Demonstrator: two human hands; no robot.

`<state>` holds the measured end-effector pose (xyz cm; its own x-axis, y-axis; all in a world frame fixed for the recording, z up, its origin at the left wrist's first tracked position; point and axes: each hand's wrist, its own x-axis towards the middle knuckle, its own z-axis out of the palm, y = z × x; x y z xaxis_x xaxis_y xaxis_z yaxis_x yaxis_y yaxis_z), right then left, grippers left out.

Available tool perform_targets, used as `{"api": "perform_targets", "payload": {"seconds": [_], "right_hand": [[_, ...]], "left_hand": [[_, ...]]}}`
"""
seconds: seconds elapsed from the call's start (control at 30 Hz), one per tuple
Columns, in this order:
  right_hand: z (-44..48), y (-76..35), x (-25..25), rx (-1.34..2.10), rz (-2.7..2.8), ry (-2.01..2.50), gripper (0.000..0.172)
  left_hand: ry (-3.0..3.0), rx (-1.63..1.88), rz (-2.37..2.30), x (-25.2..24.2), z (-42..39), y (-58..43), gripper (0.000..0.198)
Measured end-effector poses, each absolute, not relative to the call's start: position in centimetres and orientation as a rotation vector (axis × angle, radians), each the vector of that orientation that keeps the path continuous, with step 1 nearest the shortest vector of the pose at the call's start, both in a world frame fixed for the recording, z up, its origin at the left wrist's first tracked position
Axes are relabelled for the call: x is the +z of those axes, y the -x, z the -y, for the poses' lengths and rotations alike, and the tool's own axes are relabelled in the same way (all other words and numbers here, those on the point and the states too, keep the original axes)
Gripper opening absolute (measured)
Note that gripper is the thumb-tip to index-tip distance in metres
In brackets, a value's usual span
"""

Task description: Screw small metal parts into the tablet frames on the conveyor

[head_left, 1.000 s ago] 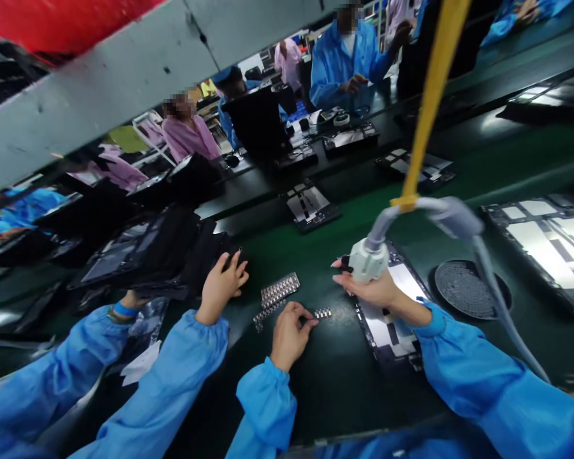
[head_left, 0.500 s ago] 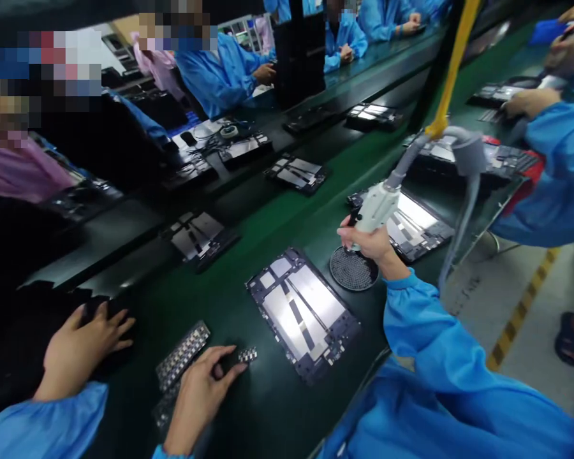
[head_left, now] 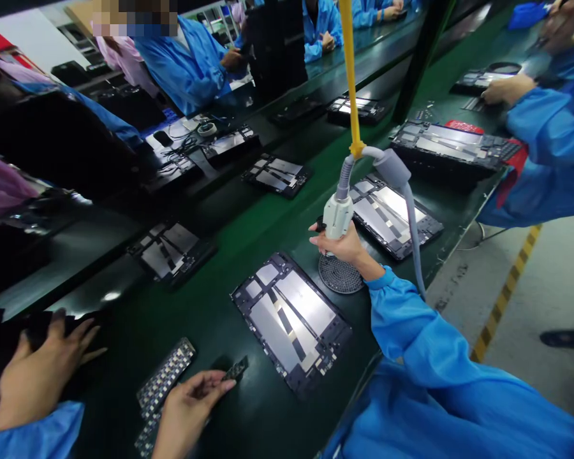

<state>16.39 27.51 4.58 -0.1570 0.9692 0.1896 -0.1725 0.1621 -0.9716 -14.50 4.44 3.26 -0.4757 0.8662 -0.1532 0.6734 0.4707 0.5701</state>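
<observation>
My left hand [head_left: 184, 408], low in the view, pinches a small dark circuit board [head_left: 236, 368] between thumb and fingertips. Just left of it lie panels of small boards [head_left: 166, 376]. My right hand [head_left: 339, 245] is wrapped round a pale electric screwdriver [head_left: 338, 215], held above a round, dimpled dark dish [head_left: 339, 275]; its tip is hidden. Between my hands an opened tablet housing [head_left: 294, 319] with silver battery plates lies flat on the green bench [head_left: 249, 424].
The screwdriver hangs from a yellow strap [head_left: 348, 76], beside a grey cable [head_left: 414, 236]. Another tablet housing [head_left: 392, 213] lies behind my right hand. A co-worker's spread hand [head_left: 41, 376] is at far left. More housings stand along the line; another person works at upper right.
The whole view has shifted, so most things appear further left. The small board, flat on the bench before, is now tilted up in my left fingertips. The screwdriver stands more upright.
</observation>
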Motion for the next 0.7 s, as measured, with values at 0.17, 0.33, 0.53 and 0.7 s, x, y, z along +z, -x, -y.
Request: {"api": "perform_targets", "payload": {"seconds": [0.17, 0.33, 0.53, 0.7], "right_hand": [[-27.3, -15.9, 4.3, 1.296, 1.284, 0.902, 0.028], [-27.4, -15.8, 3.5, 1.243, 1.324, 0.911, 0.027], [-26.1, -15.9, 5.3, 1.158, 1.285, 0.910, 0.026], [-22.3, -11.4, 9.0, 1.357, 1.366, 0.707, 0.020]], "left_hand": [[-1.338, 0.674, -2.142, 3.9, -5.0, 14.5, 0.033], [-1.493, 0.627, -2.155, 3.4, -4.8, 14.6, 0.046], [-1.552, 0.737, -2.169, 2.7, -3.1, 13.8, 0.037], [-1.218, 1.001, -2.196, 3.2, -2.3, 13.3, 0.028]]}}
